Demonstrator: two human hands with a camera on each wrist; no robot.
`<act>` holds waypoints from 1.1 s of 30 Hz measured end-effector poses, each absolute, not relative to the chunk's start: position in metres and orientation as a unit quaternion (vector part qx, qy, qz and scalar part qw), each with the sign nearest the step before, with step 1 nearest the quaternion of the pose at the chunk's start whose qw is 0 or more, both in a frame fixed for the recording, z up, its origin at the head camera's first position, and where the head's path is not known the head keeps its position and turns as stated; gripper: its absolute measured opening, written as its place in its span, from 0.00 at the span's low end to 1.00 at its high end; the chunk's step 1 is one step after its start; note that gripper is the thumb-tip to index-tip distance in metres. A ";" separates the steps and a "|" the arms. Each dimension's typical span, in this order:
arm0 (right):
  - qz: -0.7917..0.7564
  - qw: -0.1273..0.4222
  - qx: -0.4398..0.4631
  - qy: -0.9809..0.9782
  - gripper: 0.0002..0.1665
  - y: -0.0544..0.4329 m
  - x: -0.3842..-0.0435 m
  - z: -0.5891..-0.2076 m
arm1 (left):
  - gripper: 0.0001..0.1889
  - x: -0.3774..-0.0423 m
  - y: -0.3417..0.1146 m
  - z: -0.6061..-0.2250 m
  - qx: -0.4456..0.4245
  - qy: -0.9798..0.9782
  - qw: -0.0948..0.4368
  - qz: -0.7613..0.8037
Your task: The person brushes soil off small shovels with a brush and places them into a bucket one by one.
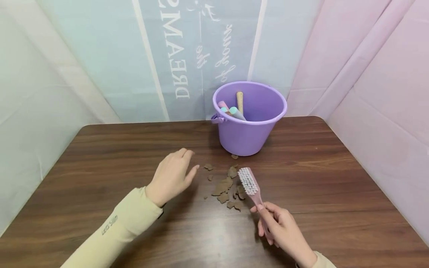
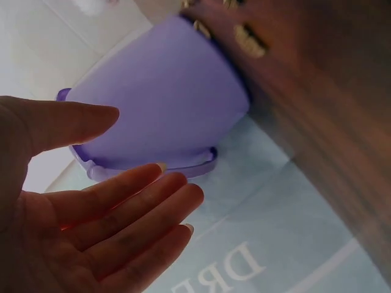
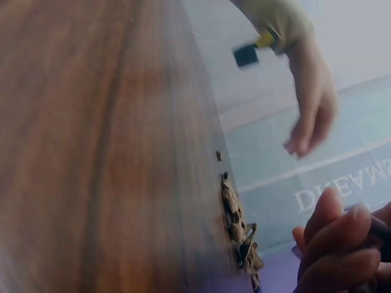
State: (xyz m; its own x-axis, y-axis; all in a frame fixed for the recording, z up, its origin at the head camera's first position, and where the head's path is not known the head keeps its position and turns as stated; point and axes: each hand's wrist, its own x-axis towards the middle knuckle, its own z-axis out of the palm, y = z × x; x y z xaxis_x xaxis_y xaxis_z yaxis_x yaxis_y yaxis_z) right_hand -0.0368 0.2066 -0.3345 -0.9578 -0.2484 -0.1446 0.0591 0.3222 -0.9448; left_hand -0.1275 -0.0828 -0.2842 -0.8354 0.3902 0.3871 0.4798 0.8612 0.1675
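Note:
In the head view my right hand (image 1: 281, 227) grips a pink-handled brush (image 1: 248, 182) by its handle, its white bristles turned up and to the left, above the table. Brown, flaky scraps (image 1: 223, 186) lie scattered beside and below the brush head. To their left hovers my left hand (image 1: 172, 173), holding nothing. In the left wrist view the fingers (image 2: 140, 210) of that hand are spread and slightly bent, the thumb apart. The right wrist view shows my curled right fingers (image 3: 339, 244) around a dark part of the handle; the bristles are out of sight there.
A purple bucket (image 1: 246, 137) stands at the back of the brown wooden table (image 1: 110, 167). Inside it are a beige handle (image 1: 240, 102) and several pastel rolls or handles (image 1: 236, 112). Printed fabric (image 1: 201, 74) hangs behind, with pale curtains on both sides.

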 end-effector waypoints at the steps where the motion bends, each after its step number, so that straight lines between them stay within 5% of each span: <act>1: -0.576 0.135 -0.050 0.805 0.18 0.208 -0.038 -0.335 | 0.16 -0.123 -0.085 -0.287 -0.227 -0.949 0.175 -0.131; 23: -0.562 0.184 0.017 0.806 0.24 0.219 -0.051 -0.340 | 0.17 -0.059 -0.129 -0.290 -0.180 -0.953 0.206 -0.128; 33: -0.474 0.118 0.028 0.872 0.26 0.216 -0.048 -0.331 | 0.18 -0.057 -0.138 -0.287 -0.171 -0.954 0.209 -0.131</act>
State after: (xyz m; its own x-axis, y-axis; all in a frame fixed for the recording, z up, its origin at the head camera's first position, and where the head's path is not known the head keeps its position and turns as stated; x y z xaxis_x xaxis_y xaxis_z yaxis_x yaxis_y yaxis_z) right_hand -0.0477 0.2159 -0.3313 -0.9707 -0.0619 -0.2320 0.1609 0.5495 -0.8198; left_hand -0.0569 -0.1385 -0.2872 -0.8536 0.2721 0.4442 0.3820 0.9067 0.1787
